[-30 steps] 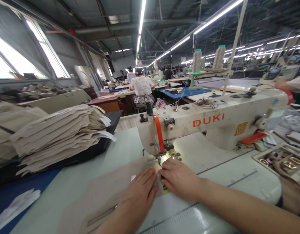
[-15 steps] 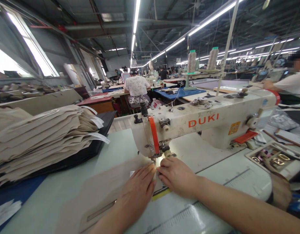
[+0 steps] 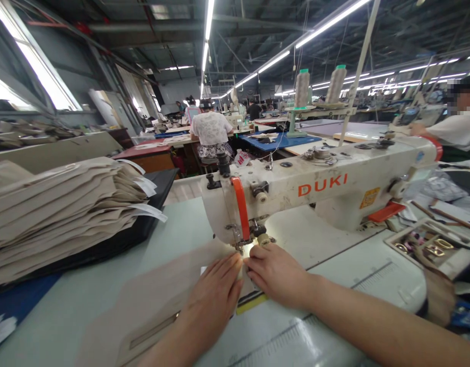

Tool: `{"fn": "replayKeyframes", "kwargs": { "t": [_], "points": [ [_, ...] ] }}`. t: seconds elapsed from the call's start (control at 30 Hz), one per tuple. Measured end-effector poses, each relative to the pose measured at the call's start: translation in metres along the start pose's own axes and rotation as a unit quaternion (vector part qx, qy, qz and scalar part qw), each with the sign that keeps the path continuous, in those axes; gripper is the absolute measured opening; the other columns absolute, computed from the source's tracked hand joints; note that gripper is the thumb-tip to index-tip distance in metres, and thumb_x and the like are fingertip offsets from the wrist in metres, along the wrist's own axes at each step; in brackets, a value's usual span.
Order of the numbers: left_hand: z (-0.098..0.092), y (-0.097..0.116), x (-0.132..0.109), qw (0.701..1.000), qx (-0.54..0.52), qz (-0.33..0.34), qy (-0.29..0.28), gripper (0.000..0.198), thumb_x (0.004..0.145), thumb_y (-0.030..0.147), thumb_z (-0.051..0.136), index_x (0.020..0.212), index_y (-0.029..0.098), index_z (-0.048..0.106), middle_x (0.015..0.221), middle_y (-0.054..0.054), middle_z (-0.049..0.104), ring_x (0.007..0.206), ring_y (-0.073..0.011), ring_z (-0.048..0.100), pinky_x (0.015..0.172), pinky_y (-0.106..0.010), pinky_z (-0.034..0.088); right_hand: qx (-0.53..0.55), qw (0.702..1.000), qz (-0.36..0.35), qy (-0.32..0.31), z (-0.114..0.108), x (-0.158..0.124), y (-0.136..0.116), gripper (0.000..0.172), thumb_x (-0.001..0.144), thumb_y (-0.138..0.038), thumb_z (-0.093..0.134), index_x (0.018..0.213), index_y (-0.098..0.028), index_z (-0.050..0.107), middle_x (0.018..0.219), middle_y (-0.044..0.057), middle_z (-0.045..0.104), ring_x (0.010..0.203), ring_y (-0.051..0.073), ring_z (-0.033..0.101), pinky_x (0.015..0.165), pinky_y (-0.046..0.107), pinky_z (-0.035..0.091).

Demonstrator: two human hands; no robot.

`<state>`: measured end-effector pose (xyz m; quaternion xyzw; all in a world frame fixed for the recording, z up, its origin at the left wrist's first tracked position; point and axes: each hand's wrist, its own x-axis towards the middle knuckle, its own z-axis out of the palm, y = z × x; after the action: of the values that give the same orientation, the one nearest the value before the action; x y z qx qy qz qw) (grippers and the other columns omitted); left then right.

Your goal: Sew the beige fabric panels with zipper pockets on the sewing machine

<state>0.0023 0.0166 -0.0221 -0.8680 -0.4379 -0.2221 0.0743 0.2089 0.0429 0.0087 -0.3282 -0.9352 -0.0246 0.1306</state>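
A beige fabric piece [image 3: 158,300] lies flat on the pale sewing table [image 3: 315,326], its far end under the needle of a white DUKI sewing machine [image 3: 319,188]. My left hand [image 3: 215,295] lies flat on the fabric with fingers stretched toward the presser foot [image 3: 244,247]. My right hand [image 3: 277,275] rests beside it, fingers curled down onto the fabric edge just in front of the foot. The fingertips of both hands almost touch. A yellow strip [image 3: 252,302] shows under my right hand.
A tall stack of beige cut pieces [image 3: 62,204] sits at the left on a dark tray. A parts tray [image 3: 429,244] with metal rings lies at the right. Thread cones [image 3: 302,89] stand behind the machine. Other people sit at stations beyond and at the right edge.
Both hands have slid forward with the fabric toward the presser foot, and a yellow strip has come into view under my right hand. The view shifted slightly.
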Motion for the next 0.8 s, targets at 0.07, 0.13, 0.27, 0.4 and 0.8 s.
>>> {"fn": "replayKeyframes", "kwargs": {
  "t": [0.07, 0.13, 0.27, 0.4, 0.8],
  "points": [
    [-0.001, 0.001, 0.001, 1.000, -0.004, -0.005, -0.009, 0.036, 0.097, 0.022, 0.045, 0.127, 0.018, 0.064, 0.130, -0.011, 0.068, 0.118, -0.0248, 0.065, 0.104, -0.045, 0.052, 0.002, 1.000, 0.000, 0.002, 0.002, -0.001, 0.001, 0.019, 0.100, -0.022, 0.051, 0.099, -0.013, 0.068, 0.093, 0.010, 0.065, 0.089, 0.022, 0.055, 0.084, 0.035, 0.041],
    [-0.002, 0.003, 0.002, 1.000, 0.000, -0.006, -0.014, 0.035, 0.097, 0.022, 0.044, 0.126, 0.017, 0.064, 0.129, -0.011, 0.068, 0.118, -0.0247, 0.065, 0.103, -0.045, 0.053, 0.004, 1.000, -0.002, 0.004, 0.002, -0.001, 0.001, 0.018, 0.099, -0.022, 0.052, 0.102, -0.013, 0.068, 0.094, 0.010, 0.065, 0.090, 0.023, 0.055, 0.084, 0.035, 0.041],
    [-0.002, 0.005, 0.002, 1.000, 0.002, -0.008, -0.008, 0.035, 0.097, 0.023, 0.043, 0.124, 0.017, 0.064, 0.128, -0.012, 0.069, 0.116, -0.0255, 0.066, 0.102, -0.047, 0.054, 0.005, 1.000, -0.002, 0.005, 0.000, -0.003, 0.000, 0.018, 0.100, -0.022, 0.052, 0.102, -0.014, 0.068, 0.095, 0.009, 0.065, 0.091, 0.023, 0.055, 0.084, 0.034, 0.041],
    [-0.001, 0.005, 0.001, 1.000, -0.003, -0.011, -0.001, 0.034, 0.097, 0.023, 0.045, 0.124, 0.017, 0.064, 0.127, -0.012, 0.069, 0.116, -0.0258, 0.066, 0.102, -0.046, 0.054, 0.002, 1.000, -0.005, 0.004, -0.001, -0.002, 0.000, 0.017, 0.099, -0.021, 0.053, 0.102, -0.014, 0.068, 0.095, 0.009, 0.065, 0.092, 0.023, 0.055, 0.084, 0.035, 0.042],
    [0.000, -0.006, 0.018, 1.000, 0.020, -0.014, -0.007, 0.031, 0.097, 0.023, 0.045, 0.118, 0.017, 0.067, 0.123, -0.012, 0.071, 0.115, -0.0264, 0.067, 0.100, -0.045, 0.055, -0.013, 1.000, -0.007, 0.002, -0.002, 0.000, 0.001, 0.020, 0.099, -0.017, 0.050, 0.090, -0.015, 0.068, 0.089, 0.009, 0.064, 0.088, 0.021, 0.055, 0.084, 0.034, 0.040]
  ]
}}
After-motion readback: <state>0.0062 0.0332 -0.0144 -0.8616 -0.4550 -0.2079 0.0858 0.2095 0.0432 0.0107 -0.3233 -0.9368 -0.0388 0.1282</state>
